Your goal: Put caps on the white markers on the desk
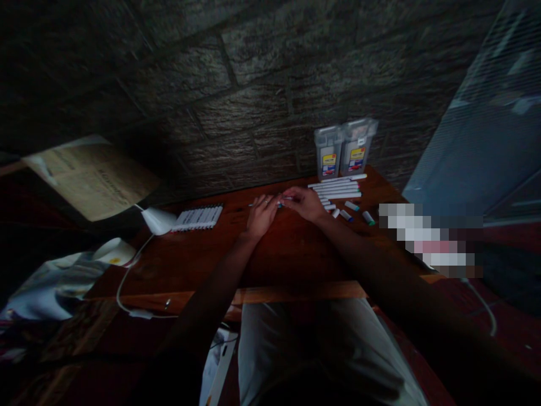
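Over the middle of the wooden table, my left hand [261, 217] is closed on a slim marker, whose end pokes out to the left of the fingers. My right hand [307, 204] meets it fingertip to fingertip, pinching a small white piece at the marker's right end; whether this is a cap or the barrel I cannot tell. A bit of teal shows between the hands. Just right of my right hand lie several white markers [338, 189] in a stack. Loose short caps, among them a blue-ended one [346, 215] and a green-ended one [368, 217], lie in front of them.
Two clear plastic cases [328, 155] stand against the stone wall. A row of markers [198, 217] lies at left, beside a lamp [158, 221] with a trailing cord. A white cup [114, 252] sits by the table's left edge. A pixelated patch covers the right edge.
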`<state>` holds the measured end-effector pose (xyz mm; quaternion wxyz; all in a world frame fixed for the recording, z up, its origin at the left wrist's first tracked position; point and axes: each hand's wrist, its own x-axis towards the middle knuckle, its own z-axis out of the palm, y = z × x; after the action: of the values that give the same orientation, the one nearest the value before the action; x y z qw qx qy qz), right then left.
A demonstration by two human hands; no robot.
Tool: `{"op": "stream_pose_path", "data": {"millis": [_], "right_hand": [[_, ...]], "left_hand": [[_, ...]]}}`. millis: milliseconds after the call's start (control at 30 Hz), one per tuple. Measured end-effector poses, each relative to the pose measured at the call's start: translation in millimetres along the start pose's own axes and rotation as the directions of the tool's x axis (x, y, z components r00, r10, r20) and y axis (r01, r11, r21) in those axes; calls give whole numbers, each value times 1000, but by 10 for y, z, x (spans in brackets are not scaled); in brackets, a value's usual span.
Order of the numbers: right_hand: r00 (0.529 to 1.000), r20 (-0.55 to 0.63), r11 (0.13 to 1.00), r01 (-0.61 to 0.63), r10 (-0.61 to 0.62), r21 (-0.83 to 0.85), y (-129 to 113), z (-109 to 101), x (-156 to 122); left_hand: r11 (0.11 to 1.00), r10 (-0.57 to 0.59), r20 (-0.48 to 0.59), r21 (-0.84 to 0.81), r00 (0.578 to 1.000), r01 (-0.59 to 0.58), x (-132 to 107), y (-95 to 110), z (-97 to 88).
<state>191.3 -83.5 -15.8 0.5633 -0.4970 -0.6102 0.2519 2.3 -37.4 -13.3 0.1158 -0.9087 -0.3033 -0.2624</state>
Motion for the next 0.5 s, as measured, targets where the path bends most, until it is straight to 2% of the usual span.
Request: {"op": "stream_pose_path", "data": {"millis": [133, 300, 500], "right_hand": [[1000, 11, 1000, 2, -2, -6, 12, -1, -5], [999, -49, 1000, 13, -14, -22, 72, 20, 13], [996, -4, 995, 88, -88, 40, 145, 45, 23]], "left_hand": [[1000, 17, -10, -6, 1000, -17, -6, -30, -2], [998, 55, -38, -15, 998, -55, 3, -34, -2], [993, 116, -88, 32, 989, -114, 1, -45, -3]]}}
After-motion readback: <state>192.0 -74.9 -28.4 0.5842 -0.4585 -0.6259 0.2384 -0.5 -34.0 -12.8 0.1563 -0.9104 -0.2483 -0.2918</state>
